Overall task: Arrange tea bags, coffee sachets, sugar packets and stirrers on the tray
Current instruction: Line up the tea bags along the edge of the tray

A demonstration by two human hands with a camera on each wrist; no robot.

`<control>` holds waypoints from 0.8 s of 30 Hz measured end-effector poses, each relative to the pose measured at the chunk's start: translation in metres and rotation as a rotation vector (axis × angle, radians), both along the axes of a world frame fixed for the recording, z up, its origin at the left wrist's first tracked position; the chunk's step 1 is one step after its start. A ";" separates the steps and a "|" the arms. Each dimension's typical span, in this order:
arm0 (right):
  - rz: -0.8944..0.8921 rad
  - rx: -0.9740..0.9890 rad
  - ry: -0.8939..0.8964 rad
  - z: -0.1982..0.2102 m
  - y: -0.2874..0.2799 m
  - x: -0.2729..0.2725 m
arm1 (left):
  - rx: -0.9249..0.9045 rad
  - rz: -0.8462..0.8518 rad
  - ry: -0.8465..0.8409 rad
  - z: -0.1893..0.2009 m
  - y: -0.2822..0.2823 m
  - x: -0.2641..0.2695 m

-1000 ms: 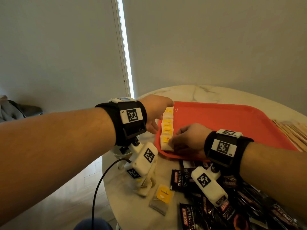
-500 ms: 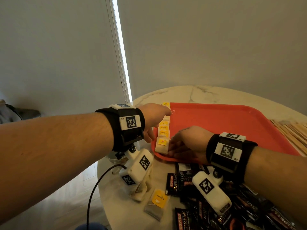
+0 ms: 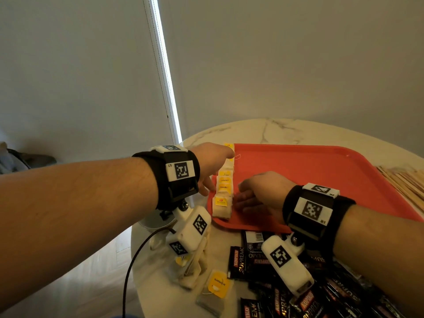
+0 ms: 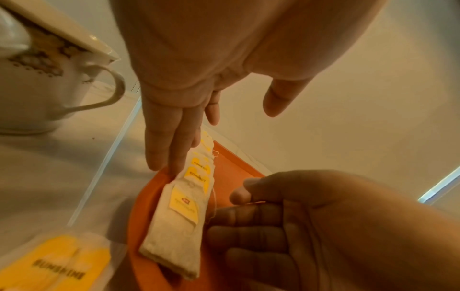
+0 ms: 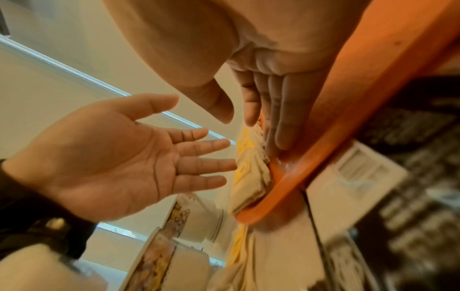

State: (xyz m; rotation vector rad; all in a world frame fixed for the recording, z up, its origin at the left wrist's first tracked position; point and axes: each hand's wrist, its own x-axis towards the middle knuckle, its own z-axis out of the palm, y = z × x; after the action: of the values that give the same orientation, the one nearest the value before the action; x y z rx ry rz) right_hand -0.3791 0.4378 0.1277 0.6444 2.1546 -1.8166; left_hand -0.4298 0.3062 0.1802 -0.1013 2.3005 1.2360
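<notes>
- The tea bags (image 3: 223,189) lie in an overlapping row along the left edge of the red tray (image 3: 321,171), yellow tags up; a few loose ones (image 3: 216,286) wait on the tabletop (image 3: 298,131) in front of it.
- The left hand (image 3: 212,167) has its fingers straight and spread, holding nothing — in the left wrist view the fingertips (image 4: 174,157) rest against the outer side of the row.
- The right hand (image 3: 259,193) lies on the tray on the row's inner side, fingers flat and together beside the bags, gripping nothing that I can see.
- The two hands seem to be squaring the row from both sides.
- Handling, as a guess: the bags look light, soft and easily crumpled, with thin strings that could snag, so nudge the flat edges gently or lift one by its paper tag.
- Dark coffee sachets (image 3: 252,260) are heaped on the tabletop by the tray's near edge, and wooden stirrers (image 3: 406,182) lie off its right side — neither is on the tray yet.
- A patterned cup (image 4: 37,69) stands left of the tray.
</notes>
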 end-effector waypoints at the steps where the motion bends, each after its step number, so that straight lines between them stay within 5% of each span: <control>1: 0.010 -0.011 -0.013 -0.001 -0.001 0.001 | -0.007 -0.002 0.003 0.000 0.001 0.000; 11: 0.063 -0.097 -0.115 -0.007 -0.002 0.006 | -0.090 -0.009 0.023 -0.002 0.002 0.001; 24: -0.008 -0.091 -0.010 -0.008 0.002 -0.021 | -0.019 0.021 0.071 -0.005 0.010 -0.019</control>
State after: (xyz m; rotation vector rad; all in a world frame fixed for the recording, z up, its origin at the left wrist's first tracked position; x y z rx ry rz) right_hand -0.3997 0.4394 0.1196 0.6413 2.0525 -1.8983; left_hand -0.4485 0.3160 0.1748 -0.0904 2.3785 1.2469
